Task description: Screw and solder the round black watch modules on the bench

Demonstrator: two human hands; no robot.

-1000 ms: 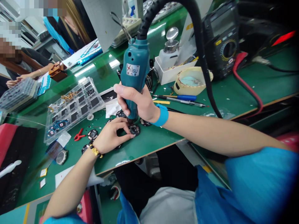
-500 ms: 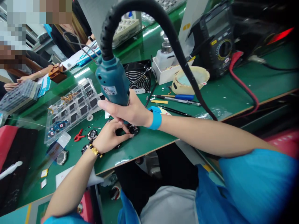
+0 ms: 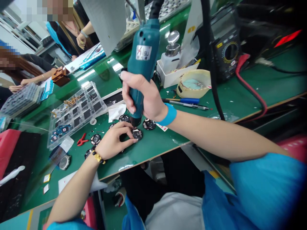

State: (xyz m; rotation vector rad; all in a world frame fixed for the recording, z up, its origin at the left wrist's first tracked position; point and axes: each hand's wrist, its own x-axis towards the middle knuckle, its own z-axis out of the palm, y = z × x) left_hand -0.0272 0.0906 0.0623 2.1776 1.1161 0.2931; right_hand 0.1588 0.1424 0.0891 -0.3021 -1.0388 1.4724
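Observation:
My right hand [image 3: 146, 95] is wrapped round a teal electric screwdriver [image 3: 144, 48], held nearly upright with its black tip pointing down. Just below that tip lies a small round black watch module [image 3: 137, 134]. The thumb and fingers of my left hand [image 3: 117, 137] pinch this module by its edge on the green bench; whether the screwdriver's bit touches it I cannot tell. Similar round modules lie near: one to the right [image 3: 149, 124], one behind [image 3: 124, 118], and others by my left wrist, partly hidden.
A clear compartment box [image 3: 76, 111] with small parts stands left, beside a red clamp [image 3: 82, 140] and a watch case [image 3: 64, 162]. Behind my right hand are a dispenser bottle [image 3: 171, 56], a tape roll [image 3: 194, 83], pens and a multimeter [image 3: 227, 48]. Two people sit across the bench.
My right hand has raised the screwdriver and moved it right, turning it more upright. The modules behind it now show. My left hand stays on the same module.

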